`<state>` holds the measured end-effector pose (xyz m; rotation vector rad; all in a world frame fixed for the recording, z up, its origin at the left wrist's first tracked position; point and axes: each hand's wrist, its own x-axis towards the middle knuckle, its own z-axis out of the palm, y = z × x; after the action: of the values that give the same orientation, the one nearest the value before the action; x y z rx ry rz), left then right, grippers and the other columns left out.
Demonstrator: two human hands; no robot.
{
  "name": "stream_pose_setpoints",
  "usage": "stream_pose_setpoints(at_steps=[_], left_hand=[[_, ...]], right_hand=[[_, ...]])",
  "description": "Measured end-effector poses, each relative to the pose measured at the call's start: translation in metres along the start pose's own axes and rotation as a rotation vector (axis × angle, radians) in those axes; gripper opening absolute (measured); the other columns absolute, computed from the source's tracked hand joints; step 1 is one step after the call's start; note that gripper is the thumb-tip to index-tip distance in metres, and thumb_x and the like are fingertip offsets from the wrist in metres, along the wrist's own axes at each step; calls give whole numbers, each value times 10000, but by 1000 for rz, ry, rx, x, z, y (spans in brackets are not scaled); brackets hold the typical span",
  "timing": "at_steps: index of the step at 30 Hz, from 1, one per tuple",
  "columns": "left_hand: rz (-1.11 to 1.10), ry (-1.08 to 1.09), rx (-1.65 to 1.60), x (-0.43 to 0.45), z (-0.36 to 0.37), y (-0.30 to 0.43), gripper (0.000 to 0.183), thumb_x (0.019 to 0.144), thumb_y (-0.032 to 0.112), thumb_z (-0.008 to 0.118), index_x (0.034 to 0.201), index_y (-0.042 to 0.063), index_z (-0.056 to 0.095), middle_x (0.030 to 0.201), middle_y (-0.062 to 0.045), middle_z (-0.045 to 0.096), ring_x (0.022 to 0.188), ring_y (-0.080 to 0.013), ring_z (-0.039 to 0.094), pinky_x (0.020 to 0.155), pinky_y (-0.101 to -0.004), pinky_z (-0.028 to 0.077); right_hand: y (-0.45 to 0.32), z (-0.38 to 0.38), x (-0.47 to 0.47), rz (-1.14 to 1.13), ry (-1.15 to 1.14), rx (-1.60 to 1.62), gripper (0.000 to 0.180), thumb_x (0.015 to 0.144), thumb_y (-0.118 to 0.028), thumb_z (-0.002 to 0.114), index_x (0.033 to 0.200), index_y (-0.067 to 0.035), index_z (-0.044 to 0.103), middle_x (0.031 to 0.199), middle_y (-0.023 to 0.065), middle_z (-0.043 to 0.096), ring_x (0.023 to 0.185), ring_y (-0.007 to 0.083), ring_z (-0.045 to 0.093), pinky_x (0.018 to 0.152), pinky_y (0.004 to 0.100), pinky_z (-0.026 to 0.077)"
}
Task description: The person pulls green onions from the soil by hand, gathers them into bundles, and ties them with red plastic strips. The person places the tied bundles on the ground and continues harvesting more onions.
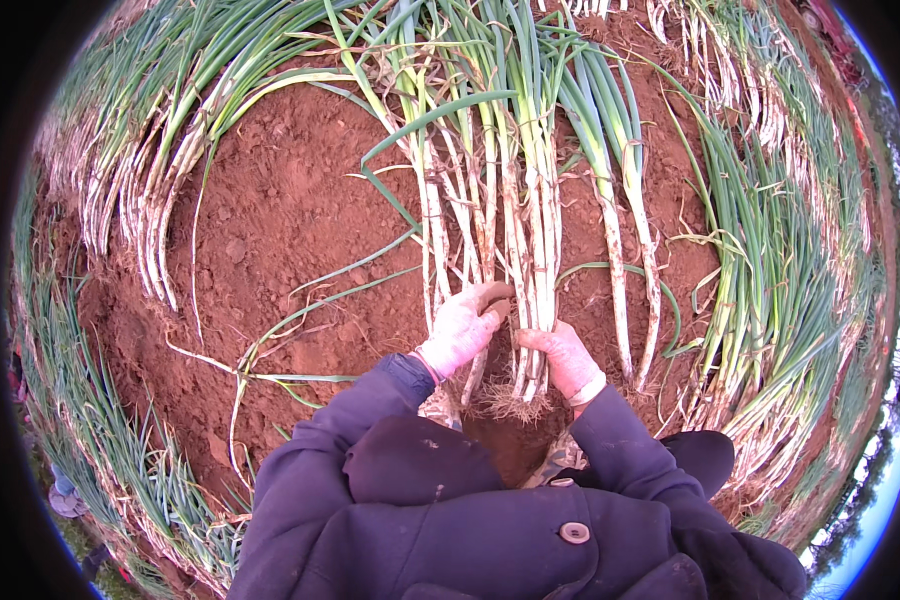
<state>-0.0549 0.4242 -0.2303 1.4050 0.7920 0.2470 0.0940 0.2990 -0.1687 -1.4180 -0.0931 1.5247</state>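
Observation:
Long green onions with white stalks (544, 225) lie in front of me, their leaves pointing away and their bushy roots (521, 401) toward my knees. My right hand (566, 360), in a dirty light work glove, grips the lower stalks of this bunch from the right. On the left, my gloved left hand (466, 326) lies over other white stalks beside the bunch, thumb and fingers curled; whether it holds any cannot be told. Two separate green onions (630, 262) rest on the soil to the right of the bunch.
Reddish-brown soil (292, 210) spreads around the onions. A pile of green onions (157, 172) lies at upper left, with a long row (765, 277) at right and more plants (112, 450) at lower left. One thin, bent onion plant (244, 371) lies left of my hands.

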Motion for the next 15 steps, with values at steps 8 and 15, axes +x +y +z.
stream_pose_setpoints(at_steps=[8, 15], left_hand=[[-454, -292, -754, 22, 30, 31, 442, 992, 391, 578, 1226, 17, 614, 1021, -83, 685, 875, -186, 653, 773, -338, 555], [-347, 113, -725, 70, 13, -7, 222, 1018, 163, 489, 1090, 1, 624, 749, -34, 612, 591, -131, 542, 531, -311, 473]], right_hand=[[-34, 5, -24, 73, -8, 175, 420, 840, -267, 727, 1149, -1, 625, 926, 55, 692, 770, 150, 664, 719, 299, 558], [-175, -31, -89, -334, -257, 407, 546, 816, -276, 785, 1219, -8, 533, 760, 2, 561, 576, 77, 493, 470, 210, 427]])
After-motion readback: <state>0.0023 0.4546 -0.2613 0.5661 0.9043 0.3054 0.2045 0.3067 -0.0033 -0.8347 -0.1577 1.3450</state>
